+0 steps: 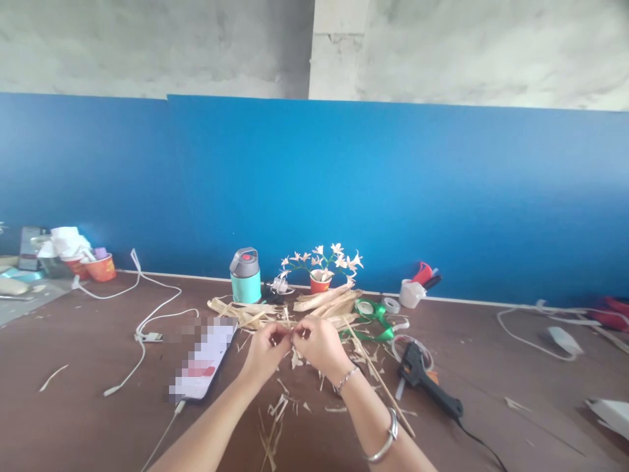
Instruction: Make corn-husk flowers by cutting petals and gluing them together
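Observation:
My left hand [265, 349] and my right hand [319, 342] meet over the brown table [88, 406], fingertips pinched together on a small pale strip of dried leaf [295, 357] that hangs between them. Both hands are closed. Loose pale leaf strips [255, 313] lie in a pile just behind the hands, and trimmed scraps [278, 410] lie scattered under my forearms. A thin wooden stick [378, 380] lies slanted right of my right wrist, which wears bracelets.
A phone [204, 359] on a white cable lies left of my hands. A black glue gun [425, 380] lies to the right. Behind stand a teal flask [245, 275], a red cup of handmade flowers [320, 265], green ribbon [376, 318], tape rolls and a white cup [410, 293].

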Demonstrator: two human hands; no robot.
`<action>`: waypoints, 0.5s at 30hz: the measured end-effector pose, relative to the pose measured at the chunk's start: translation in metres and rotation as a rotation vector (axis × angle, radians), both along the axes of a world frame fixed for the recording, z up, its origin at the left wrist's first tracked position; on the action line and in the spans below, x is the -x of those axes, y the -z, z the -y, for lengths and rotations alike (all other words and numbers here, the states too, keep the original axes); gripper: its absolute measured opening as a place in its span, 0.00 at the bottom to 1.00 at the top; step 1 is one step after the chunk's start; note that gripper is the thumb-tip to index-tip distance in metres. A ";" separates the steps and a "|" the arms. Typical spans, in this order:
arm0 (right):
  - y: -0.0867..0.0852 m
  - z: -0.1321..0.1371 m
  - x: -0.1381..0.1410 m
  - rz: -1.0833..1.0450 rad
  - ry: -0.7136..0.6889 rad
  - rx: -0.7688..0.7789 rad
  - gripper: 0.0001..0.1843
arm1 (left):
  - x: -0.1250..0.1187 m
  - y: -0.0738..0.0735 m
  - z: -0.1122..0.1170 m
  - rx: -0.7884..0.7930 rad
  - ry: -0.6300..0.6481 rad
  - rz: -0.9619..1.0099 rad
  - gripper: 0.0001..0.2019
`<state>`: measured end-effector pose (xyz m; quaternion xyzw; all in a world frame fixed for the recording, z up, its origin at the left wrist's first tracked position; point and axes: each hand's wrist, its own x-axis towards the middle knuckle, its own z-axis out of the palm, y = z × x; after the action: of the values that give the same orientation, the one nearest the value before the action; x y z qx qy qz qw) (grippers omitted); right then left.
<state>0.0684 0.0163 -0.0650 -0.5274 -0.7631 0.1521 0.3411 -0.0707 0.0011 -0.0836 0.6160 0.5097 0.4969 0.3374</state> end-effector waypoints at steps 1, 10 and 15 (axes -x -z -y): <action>0.001 0.000 0.000 -0.010 0.019 -0.006 0.06 | 0.000 0.000 0.000 0.012 0.005 0.007 0.05; 0.008 -0.026 -0.029 -0.638 0.190 0.206 0.06 | 0.015 0.004 -0.013 0.084 -0.244 0.380 0.10; 0.009 -0.031 -0.037 -0.862 0.179 0.306 0.11 | 0.031 0.015 -0.024 0.057 -0.474 0.360 0.11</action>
<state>0.1056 0.0469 -0.0738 -0.5243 -0.4721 0.4382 0.5570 -0.1019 0.0248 -0.0981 0.3719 0.5851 0.6486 0.3141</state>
